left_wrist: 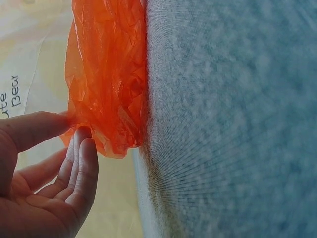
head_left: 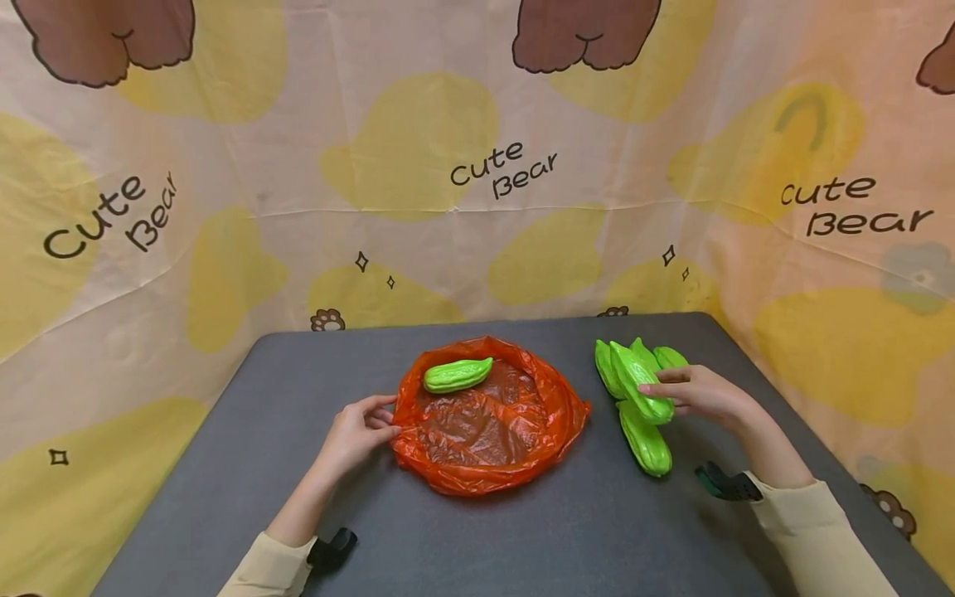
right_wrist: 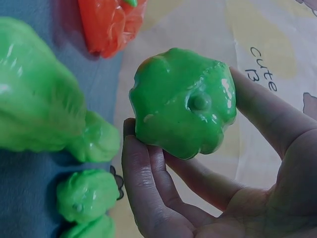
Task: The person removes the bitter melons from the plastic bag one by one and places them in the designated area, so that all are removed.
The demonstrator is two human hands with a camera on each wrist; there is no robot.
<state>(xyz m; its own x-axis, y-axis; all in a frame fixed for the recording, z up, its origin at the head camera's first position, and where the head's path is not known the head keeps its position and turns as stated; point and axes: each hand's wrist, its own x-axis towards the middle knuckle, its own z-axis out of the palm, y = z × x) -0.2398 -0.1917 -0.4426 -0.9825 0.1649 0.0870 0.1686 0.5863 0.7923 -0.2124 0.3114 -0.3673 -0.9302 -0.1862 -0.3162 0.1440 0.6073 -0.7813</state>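
A red plastic bag (head_left: 485,431) lies spread wide on the table, one green ridged vegetable (head_left: 458,376) inside near its back left rim. My left hand (head_left: 361,433) pinches the bag's left rim between thumb and fingers; the left wrist view shows this hand (left_wrist: 54,173) at the bag's edge (left_wrist: 109,89). On the right, my right hand (head_left: 705,394) grips a green vegetable (head_left: 640,383) over a group of similar ones. The right wrist view shows the gripped vegetable (right_wrist: 183,104) end-on, between the thumb and fingers of that hand (right_wrist: 213,198).
More green vegetables lie around the gripped one: one in front (head_left: 645,444), others behind and to the left (head_left: 608,369) and right (head_left: 670,357). The grey table (head_left: 485,547) meets a printed cloth backdrop (head_left: 418,249) at the back and sides.
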